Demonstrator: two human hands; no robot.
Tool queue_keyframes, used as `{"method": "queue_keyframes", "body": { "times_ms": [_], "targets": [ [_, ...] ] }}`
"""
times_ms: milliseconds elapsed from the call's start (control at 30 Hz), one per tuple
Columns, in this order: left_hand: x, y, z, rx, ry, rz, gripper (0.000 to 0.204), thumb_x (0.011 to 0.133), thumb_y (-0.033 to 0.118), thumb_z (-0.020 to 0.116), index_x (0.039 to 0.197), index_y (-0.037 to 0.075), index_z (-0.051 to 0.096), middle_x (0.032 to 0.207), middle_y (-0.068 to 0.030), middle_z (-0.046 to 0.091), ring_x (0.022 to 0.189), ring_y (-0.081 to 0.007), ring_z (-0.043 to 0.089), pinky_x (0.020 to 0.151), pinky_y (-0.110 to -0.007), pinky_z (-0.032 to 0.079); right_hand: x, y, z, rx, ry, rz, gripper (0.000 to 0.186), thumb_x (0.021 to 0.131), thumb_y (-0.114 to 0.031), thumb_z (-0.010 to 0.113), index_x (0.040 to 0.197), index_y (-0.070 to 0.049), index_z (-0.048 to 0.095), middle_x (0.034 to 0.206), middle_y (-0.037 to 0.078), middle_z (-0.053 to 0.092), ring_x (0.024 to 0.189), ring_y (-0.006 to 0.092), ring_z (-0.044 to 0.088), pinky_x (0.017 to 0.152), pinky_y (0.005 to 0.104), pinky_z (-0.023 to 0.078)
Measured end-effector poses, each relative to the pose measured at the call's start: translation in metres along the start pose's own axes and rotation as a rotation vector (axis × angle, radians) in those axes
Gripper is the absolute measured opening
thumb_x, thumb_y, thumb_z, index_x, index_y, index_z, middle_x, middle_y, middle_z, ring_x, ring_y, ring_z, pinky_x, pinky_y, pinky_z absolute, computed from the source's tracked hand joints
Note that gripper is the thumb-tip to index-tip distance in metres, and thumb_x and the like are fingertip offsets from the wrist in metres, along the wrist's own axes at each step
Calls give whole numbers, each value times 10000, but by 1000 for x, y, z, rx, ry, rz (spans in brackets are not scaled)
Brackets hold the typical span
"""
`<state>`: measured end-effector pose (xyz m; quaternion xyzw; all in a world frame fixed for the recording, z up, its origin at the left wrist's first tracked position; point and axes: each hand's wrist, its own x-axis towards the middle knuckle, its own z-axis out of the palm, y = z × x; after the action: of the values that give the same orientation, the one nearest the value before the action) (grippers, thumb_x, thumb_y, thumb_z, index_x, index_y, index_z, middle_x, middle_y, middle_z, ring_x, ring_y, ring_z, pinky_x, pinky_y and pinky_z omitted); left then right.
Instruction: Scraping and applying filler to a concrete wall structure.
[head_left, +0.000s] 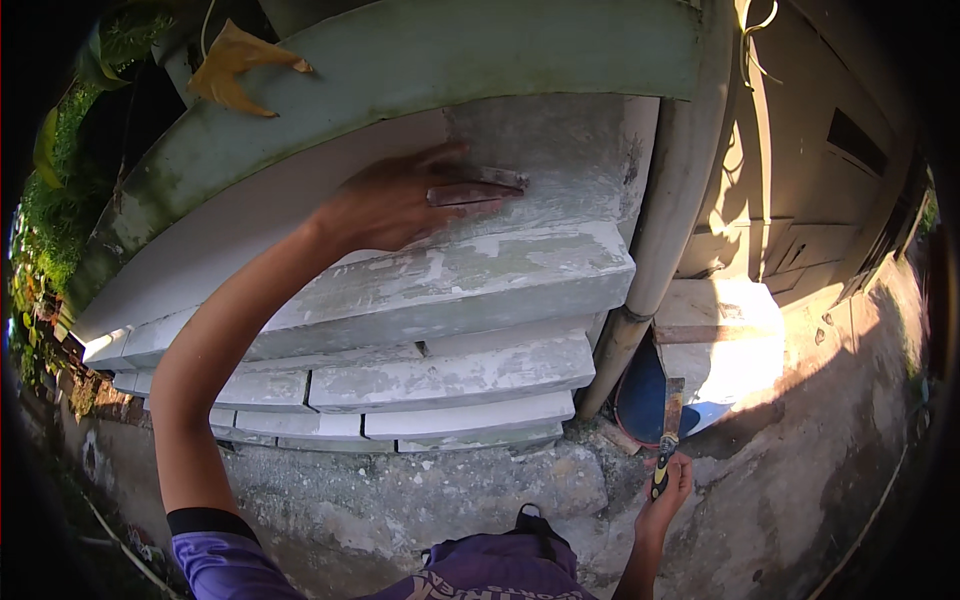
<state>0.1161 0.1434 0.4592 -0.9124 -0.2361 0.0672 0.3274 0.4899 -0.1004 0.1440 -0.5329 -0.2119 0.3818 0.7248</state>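
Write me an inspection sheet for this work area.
Surface: the tiered ledges and grey wall panel are patchy white and grey.
Job's things: flat tool at the panel; putty knife, blade stained, pointing away from the wearer.
Clutter: dry leaf on the greenish ledge; blue object beyond the knife.
Grips: left hand holds the flat tool; right hand grips the knife handle.
Cables: nothing seen for certain.
Surroundings: pipe right, plants left.

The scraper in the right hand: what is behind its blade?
A blue rounded object shows on both sides of the scraper; the strip directly behind its blade is covered and cannot be seen.
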Motion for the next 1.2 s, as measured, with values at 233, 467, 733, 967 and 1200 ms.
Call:
{"method": "queue_keyframes", "body": {
  "times_ms": [233,467,733,967,1200],
  "targets": [
    [-7,14,-18,137,213,-294,527,1006,312,457,1526,235,406,1572,31,411,1412,-255,421,1212,-471,292,4,-3,29,68,-88,-28,177,1010,-272,594,1029,-98,567,828,67,675,550,48,469,460,215,320],
    [-20,9,3,159,81,-36,537,978,272,512,1507,319,430,1578,91,399,1428,-216,403,1228,-434,236,-8,4,24,43,-144,54,169,1026,-266,560,991,-100,560,872,44,652,667,54,559,465,207,340],
    [-18,22,0,3,199,-286,568,964,181,504,1524,207,411,1566,-16,418,1348,-242,493,1215,-460,273,-12,5,22,47,-120,69,165,1018,-254,583,1026,-91,554,798,83,690,500,61,453,448,219,327],
    [-53,49,3,-236,-133,-160,509,956,198,540,1464,193,509,1409,-84,587,1356,-285,490,1247,-495,217,-1,2,17,-6,-166,66,178,1030,-272,550,993,-99,560,878,46,659,684,53,578,456,200,330],
    [-138,121,-30,-276,331,-643,505,890,181,638,1392,142,592,1313,-124,648,1264,-382,548,1175,-501,297,2,17,29,34,-225,-61,240,943,-127,673,1130,-71,534,843,88,663,578,52,508,457,189,327]
  ]
}}
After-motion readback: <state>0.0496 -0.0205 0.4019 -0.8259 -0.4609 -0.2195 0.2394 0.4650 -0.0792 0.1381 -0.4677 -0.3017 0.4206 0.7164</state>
